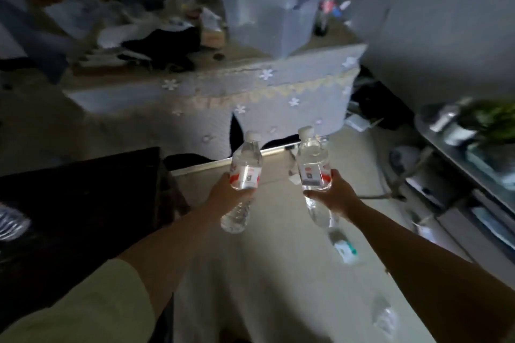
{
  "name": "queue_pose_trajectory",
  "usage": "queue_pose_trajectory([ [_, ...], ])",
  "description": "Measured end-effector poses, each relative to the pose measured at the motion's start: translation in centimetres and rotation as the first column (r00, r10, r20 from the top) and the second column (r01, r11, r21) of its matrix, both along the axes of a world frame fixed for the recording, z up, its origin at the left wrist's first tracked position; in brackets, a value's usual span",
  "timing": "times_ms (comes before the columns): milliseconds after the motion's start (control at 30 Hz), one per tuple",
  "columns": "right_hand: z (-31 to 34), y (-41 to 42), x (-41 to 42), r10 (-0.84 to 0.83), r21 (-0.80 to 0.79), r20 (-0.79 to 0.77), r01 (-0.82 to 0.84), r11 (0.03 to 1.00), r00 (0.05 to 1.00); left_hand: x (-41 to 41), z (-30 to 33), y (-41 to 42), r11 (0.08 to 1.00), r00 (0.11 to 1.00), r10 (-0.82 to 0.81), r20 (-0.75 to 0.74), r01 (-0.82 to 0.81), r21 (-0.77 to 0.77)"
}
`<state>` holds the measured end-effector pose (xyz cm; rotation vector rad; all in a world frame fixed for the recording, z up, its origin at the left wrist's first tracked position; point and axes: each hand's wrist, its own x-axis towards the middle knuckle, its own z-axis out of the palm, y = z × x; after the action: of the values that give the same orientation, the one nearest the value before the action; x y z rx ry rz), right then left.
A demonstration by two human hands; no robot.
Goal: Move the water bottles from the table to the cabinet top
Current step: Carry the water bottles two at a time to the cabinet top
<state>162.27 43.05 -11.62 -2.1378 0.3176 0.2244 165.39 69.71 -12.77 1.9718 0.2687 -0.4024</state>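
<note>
Both hands hold clear water bottles with white caps and red-and-white labels, raised in front of me over the floor. My left hand [227,193] grips the left bottle [245,170] around its middle. My right hand [335,195] grips the right bottle [313,167] the same way. Both bottles lean slightly away from me, caps up. Ahead stands a cabinet [250,83] draped in a blue cloth with white flowers. Its top is crowded.
Stacked translucent storage bins [273,3] and a dark bottle [323,17] stand on the cabinet top, with clutter [156,39] at its left. A dark table [78,192] lies at my left. A shelf with a plant [490,120] runs along the right. Small items [344,245] litter the floor.
</note>
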Motion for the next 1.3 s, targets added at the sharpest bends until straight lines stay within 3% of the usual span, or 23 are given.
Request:
queue_pose_trajectory([
  [200, -1.0, -15.1, -8.5, -0.251, -0.015, -0.058, 0.25, 0.968, 0.966, -1.9, 0.1, -16.8, 0.951, 0.951, -0.301, -0.07, 0.304, 0.053],
  [367, -1.6, -25.7, -16.7, -0.383, -0.021, -0.089, 0.382, 0.924, 0.92, -5.7, -0.5, -29.8, 0.89, 0.891, -0.451, -0.05, 0.453, 0.056],
  [467, -1.2, -30.2, -21.6, -0.494, 0.018, -0.068, 0.496, 0.868, 0.867, -7.5, -0.6, -36.3, 0.811, 0.811, -0.581, -0.061, 0.584, 0.043],
  [567, -1.2, -33.9, -28.0, -0.679, 0.03, -0.091, 0.684, 0.729, 0.728, -9.8, -0.9, -43.5, 0.659, 0.662, -0.746, -0.074, 0.75, 0.056],
  [633, -1.3, -35.1, -31.3, -0.751, 0.04, -0.088, 0.756, 0.653, 0.654, -11.0, -1.3, -47.2, 0.607, 0.611, -0.788, -0.077, 0.792, 0.071],
  [800, -1.3, -37.2, -41.2, -0.935, 0.041, -0.059, 0.937, 0.348, 0.35, -17.2, -2.6, -57.9, 0.347, 0.354, -0.931, -0.083, 0.934, 0.087],
  [1033, -0.5, -38.4, -50.0, -0.999, 0.061, -0.016, 0.997, -0.036, -0.035, -25.6, -2.2, -70.2, 0.015, 0.025, -0.995, -0.096, 0.995, 0.101],
  [1300, -2.3, -34.6, -59.1, -0.931, 0.136, -0.045, 0.921, -0.365, -0.362, -38.6, -3.3, -75.3, -0.316, -0.311, -0.947, -0.076, 0.946, 0.068],
])
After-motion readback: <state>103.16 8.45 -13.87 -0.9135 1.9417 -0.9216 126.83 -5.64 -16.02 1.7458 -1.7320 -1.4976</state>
